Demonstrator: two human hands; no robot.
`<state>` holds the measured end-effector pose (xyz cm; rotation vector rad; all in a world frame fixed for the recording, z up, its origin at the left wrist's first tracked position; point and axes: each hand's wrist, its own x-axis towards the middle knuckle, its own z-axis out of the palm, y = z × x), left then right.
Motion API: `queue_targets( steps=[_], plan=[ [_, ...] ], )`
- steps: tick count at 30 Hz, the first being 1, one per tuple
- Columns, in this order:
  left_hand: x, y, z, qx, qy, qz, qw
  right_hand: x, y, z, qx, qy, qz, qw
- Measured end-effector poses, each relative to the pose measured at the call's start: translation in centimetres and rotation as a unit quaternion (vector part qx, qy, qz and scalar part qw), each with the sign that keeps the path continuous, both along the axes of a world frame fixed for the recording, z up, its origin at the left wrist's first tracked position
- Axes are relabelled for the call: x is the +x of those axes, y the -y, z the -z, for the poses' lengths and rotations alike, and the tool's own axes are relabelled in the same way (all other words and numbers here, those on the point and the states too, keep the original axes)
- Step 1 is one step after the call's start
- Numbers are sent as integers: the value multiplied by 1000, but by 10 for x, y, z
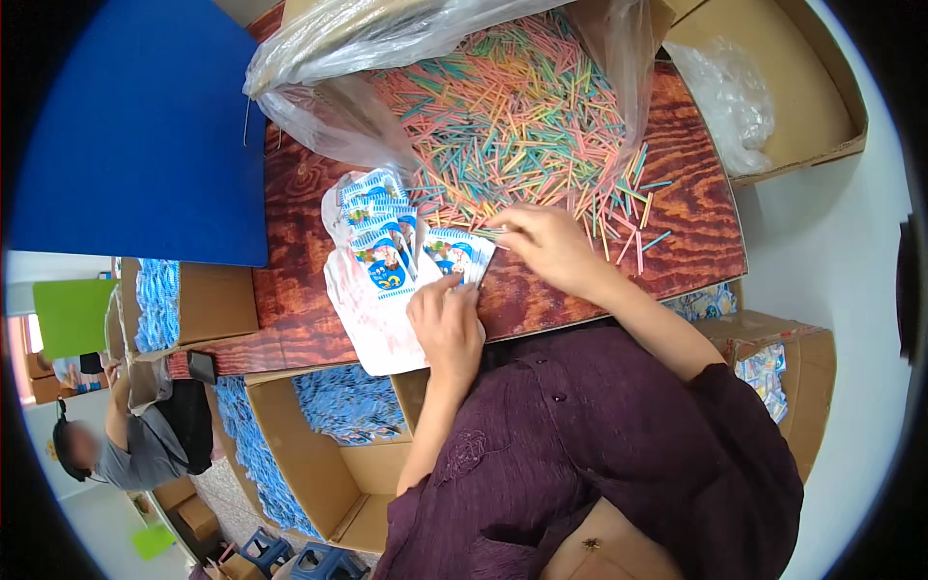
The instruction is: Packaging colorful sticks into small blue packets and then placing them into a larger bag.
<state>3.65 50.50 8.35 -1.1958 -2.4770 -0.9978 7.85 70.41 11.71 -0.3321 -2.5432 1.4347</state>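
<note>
A stack of small white-and-blue printed packets [456,253] lies near the table's front edge. My left hand [447,324] is closed on its near end, the fingers bent over the packets. Just right of the stack, my right hand [549,244] has thumb and fingers pinched together by the edge of the stick pile; what sits between the fingertips is too small to make out. Thin pastel sticks [512,106] spill toward me in a big heap. More printed packets [380,253] lie overlapping on a white, pink-smudged cloth or sheet [372,333] at the left.
Clear plastic lining [338,68] frames the heap. A blue panel [145,126] rises at the left. Cardboard boxes with blue-and-white packets [348,401] stand below the table. At the right are an open carton [802,87] and another box [807,387]. Far left, another person [155,449] works.
</note>
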Motion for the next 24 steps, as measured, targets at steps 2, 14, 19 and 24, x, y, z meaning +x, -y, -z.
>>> queue_targets(
  steps=[2, 14, 19, 24],
  plan=[
    [17, -1, 6, -7, 10, -20, 1000, -19, 19, 25, 69, -23, 8, 997],
    [-1, 24, 9, 2, 74, 10, 997, -41, 38, 55, 172, -95, 51, 979],
    [-2, 24, 4, -35, 17, -43, 998, -41, 31, 44, 278, -193, 47, 940],
    [-1, 18, 10, -38, 8, -73, 997, -36, 32, 34, 271, -221, 33, 936]
  ],
)
